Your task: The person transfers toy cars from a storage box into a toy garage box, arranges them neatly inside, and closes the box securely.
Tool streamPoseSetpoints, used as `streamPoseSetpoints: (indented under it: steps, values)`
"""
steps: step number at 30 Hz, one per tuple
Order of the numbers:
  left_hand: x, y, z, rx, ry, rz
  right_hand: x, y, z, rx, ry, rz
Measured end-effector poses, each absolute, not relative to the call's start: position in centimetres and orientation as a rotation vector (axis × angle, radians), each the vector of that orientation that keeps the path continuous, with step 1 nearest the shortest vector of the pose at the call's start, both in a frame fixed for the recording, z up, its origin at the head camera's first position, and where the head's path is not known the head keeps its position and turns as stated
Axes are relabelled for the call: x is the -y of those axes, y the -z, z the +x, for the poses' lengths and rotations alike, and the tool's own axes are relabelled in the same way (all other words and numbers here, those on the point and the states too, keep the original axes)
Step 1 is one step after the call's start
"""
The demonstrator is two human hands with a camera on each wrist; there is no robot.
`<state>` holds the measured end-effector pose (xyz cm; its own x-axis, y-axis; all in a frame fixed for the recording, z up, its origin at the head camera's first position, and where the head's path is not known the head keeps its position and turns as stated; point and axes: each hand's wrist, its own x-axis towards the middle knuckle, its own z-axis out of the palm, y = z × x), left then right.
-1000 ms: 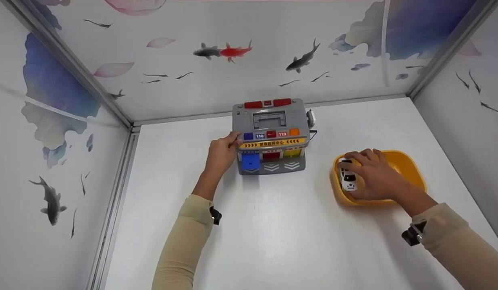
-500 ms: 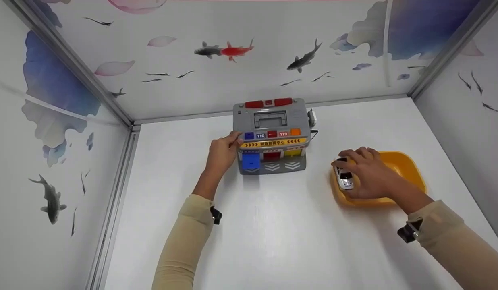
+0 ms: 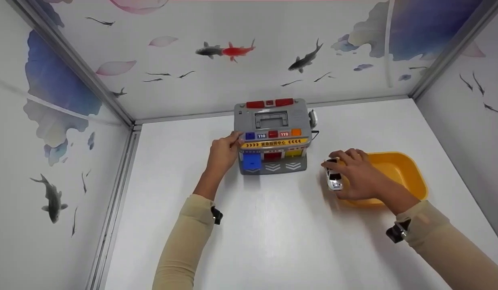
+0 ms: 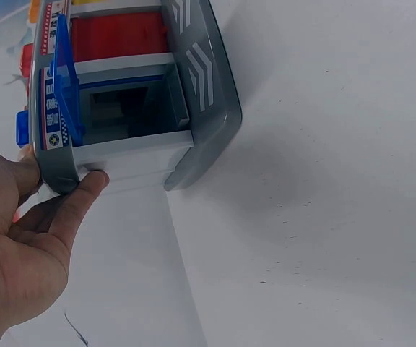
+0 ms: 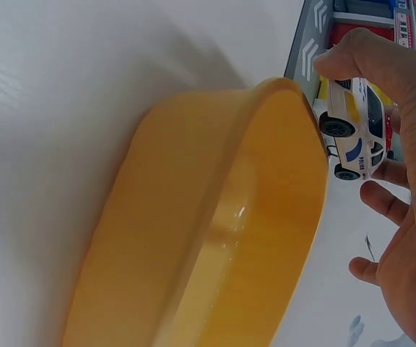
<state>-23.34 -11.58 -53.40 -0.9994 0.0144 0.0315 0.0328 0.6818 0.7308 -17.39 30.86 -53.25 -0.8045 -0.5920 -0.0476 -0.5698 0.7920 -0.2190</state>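
A grey toy garage (image 3: 269, 119) with red lights on its roof stands at the back of the white table. My left hand (image 3: 224, 155) grips its left front edge between thumb and fingers. In the left wrist view the blue door (image 4: 65, 83) is swung up, and a dark bay shows behind it. The red door (image 4: 118, 36) beside it covers its bay. Thumb and fingers of my right hand (image 3: 362, 177) hold a white toy police car (image 3: 335, 179) by its ends. The car hangs above the left rim of the yellow basin (image 3: 412, 173), right of the garage.
White panels (image 3: 249, 76) printed with fish and petals wall in the table (image 3: 249, 237) at the back and both sides. A small white part (image 3: 313, 119) and a dark hook-like piece (image 3: 315, 134) stick out from the garage's right side.
My right hand has lifted the police car out of the basin and moved left with it, past the basin's left rim. The left hand and the garage have stayed put.
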Motion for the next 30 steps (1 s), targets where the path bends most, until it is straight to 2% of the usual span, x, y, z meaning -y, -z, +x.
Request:
streamPoseSetpoints:
  steps: [11, 30]
  values:
    - [11.7, 53.5, -23.4, 2.831, 1.186, -0.107, -28.9, 54.3, -17.6, -2.876, 0.319, -0.968]
    - [11.5, 53.5, -23.4, 2.874, 1.227, -0.036, -25.7, 55.8, -17.6, -2.865, 0.307, -1.000]
